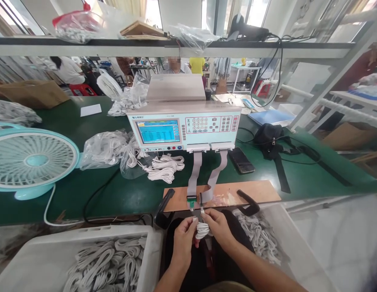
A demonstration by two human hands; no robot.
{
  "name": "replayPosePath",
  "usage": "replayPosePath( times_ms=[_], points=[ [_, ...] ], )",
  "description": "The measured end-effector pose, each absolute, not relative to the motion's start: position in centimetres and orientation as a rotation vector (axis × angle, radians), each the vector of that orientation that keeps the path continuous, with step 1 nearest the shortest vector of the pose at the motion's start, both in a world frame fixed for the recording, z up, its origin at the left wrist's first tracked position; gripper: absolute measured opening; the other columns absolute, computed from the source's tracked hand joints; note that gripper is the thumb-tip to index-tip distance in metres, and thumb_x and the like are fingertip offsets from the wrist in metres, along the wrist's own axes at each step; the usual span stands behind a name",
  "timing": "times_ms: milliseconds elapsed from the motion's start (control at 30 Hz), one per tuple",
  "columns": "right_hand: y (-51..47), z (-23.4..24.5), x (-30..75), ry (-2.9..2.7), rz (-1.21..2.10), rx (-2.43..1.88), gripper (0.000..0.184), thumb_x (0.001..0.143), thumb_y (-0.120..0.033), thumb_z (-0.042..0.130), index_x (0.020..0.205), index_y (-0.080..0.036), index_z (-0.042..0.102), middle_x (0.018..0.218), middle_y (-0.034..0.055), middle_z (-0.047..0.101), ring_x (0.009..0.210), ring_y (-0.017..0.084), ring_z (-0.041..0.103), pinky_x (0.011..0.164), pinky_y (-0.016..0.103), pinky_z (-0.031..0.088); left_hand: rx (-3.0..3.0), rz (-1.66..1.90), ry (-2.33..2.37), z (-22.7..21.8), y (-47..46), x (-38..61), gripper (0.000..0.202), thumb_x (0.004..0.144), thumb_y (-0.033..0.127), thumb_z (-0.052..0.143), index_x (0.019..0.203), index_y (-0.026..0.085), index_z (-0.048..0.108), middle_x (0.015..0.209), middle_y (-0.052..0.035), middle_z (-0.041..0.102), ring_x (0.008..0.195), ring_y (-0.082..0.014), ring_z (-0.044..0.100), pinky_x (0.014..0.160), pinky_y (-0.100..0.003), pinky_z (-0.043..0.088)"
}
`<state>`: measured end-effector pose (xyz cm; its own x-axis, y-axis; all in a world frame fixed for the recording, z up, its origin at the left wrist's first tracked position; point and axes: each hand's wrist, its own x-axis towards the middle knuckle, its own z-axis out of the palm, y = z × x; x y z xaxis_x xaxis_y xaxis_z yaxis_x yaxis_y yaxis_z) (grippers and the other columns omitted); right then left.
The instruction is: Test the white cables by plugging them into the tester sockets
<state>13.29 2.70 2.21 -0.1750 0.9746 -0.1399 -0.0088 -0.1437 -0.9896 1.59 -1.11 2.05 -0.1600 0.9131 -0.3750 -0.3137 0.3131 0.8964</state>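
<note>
A coiled white cable (202, 230) hangs between my two hands, just in front of the bench edge. My left hand (186, 231) pinches one of its plug ends below a small green circuit board (192, 204). With thumb and fingers closed, my right hand (217, 227) grips the other plug end at the second ribbon cable's connector (201, 198); whether that plug is seated I cannot tell. Grey ribbon cables (194, 174) run from these connectors up to a white cable tester (185, 129) with a lit blue screen. Board and connector rest at a copper-coloured board (221, 195).
Bins of coiled cables stand at the left (109, 263) and right (261, 235). On the bench are a turquoise fan (36, 160), bagged cables (104, 148), a loose cable bundle (165, 167), a phone (241, 160) and a black bag (269, 140). Two black clamps (164, 209) flank the board. People sit beyond.
</note>
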Motion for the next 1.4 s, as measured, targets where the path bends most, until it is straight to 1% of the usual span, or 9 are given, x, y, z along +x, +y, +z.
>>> replayPosePath(
  times_ms=[300,533,767,933,1100,1200,1267,1333,1400],
  points=[
    [2.6,3.5,12.3,-0.867,1.711,-1.186,0.032,0.065,-0.045,0.068,0.062,-0.015,0.057,0.051,-0.0028,0.052,0.047,0.010,0.044,0.049,0.024,0.035,0.772,1.036,1.226,2.7,-0.2,-0.6,0.033,0.073,0.046,0.058,0.065,0.015,0.056,0.052,0.0039,0.047,0.041,-0.0079,0.043,0.034,-0.016,0.031],
    [2.8,3.9,12.0,-0.768,1.749,-1.133,0.032,0.060,-0.044,0.072,0.065,-0.014,0.062,0.055,-0.0008,0.057,0.049,0.011,0.047,0.053,0.024,0.038,0.909,1.230,1.307,2.5,0.5,-0.4,0.029,0.074,0.041,0.058,0.061,0.015,0.059,0.057,0.0023,0.051,0.057,-0.0118,0.045,0.055,-0.020,0.037],
    [2.8,3.9,12.2,-0.809,1.733,-1.119,0.028,0.061,-0.041,0.072,0.064,-0.014,0.063,0.054,-0.0016,0.054,0.053,0.011,0.048,0.055,0.023,0.038,0.822,1.345,1.341,2.0,0.4,0.7,0.029,0.075,0.040,0.059,0.062,0.014,0.058,0.055,0.0028,0.048,0.055,-0.0110,0.041,0.053,-0.021,0.033],
    [2.9,3.7,12.1,-0.829,1.738,-1.102,0.027,0.064,-0.041,0.070,0.070,-0.015,0.066,0.060,0.0007,0.060,0.058,0.013,0.050,0.057,0.024,0.039,0.807,1.377,1.362,1.6,0.6,1.4,0.028,0.078,0.040,0.054,0.070,0.014,0.060,0.059,0.0018,0.051,0.057,-0.0117,0.043,0.054,-0.021,0.034],
    [2.5,3.3,12.1,-0.829,1.729,-1.166,0.027,0.063,-0.040,0.072,0.073,-0.015,0.067,0.063,0.0014,0.064,0.059,0.015,0.054,0.059,0.025,0.041,0.939,1.315,1.539,2.5,-0.3,0.5,0.031,0.077,0.037,0.054,0.058,0.014,0.058,0.053,0.0018,0.051,0.054,-0.0121,0.046,0.052,-0.022,0.035],
    [2.8,3.0,12.0,-0.850,1.735,-1.225,0.028,0.061,-0.040,0.073,0.076,-0.016,0.067,0.069,0.0024,0.067,0.066,0.018,0.058,0.062,0.026,0.044,1.041,1.404,1.633,3.3,-1.6,-3.1,0.029,0.083,0.035,0.045,0.073,0.016,0.064,0.068,-0.0009,0.061,0.067,-0.0151,0.056,0.063,-0.023,0.043],
    [3.0,3.0,12.0,-0.863,1.744,-1.251,0.030,0.060,-0.040,0.073,0.078,-0.017,0.068,0.072,0.0030,0.068,0.069,0.019,0.060,0.062,0.026,0.046,1.235,1.368,1.903,3.0,-3.1,-6.9,0.031,0.088,0.030,0.035,0.086,0.017,0.063,0.082,-0.0029,0.064,0.078,-0.0154,0.058,0.073,-0.024,0.044],
    [3.0,3.1,12.1,-0.861,1.743,-1.269,0.031,0.058,-0.039,0.075,0.078,-0.017,0.069,0.074,0.0034,0.068,0.072,0.020,0.061,0.064,0.026,0.047,1.396,1.076,2.333,1.7,-4.9,-11.4,0.034,0.090,0.026,0.028,0.092,0.017,0.061,0.087,-0.0044,0.064,0.083,-0.0148,0.058,0.078,-0.026,0.044],
    [3.0,3.2,12.1,-0.862,1.730,-1.281,0.032,0.056,-0.038,0.076,0.078,-0.016,0.069,0.076,0.0040,0.069,0.075,0.021,0.062,0.065,0.026,0.049,1.378,0.819,2.530,-0.3,-7.2,-16.1,0.030,0.089,0.023,0.032,0.099,0.015,0.059,0.094,-0.0080,0.063,0.089,-0.0175,0.058,0.082,-0.030,0.044]
  ],
)
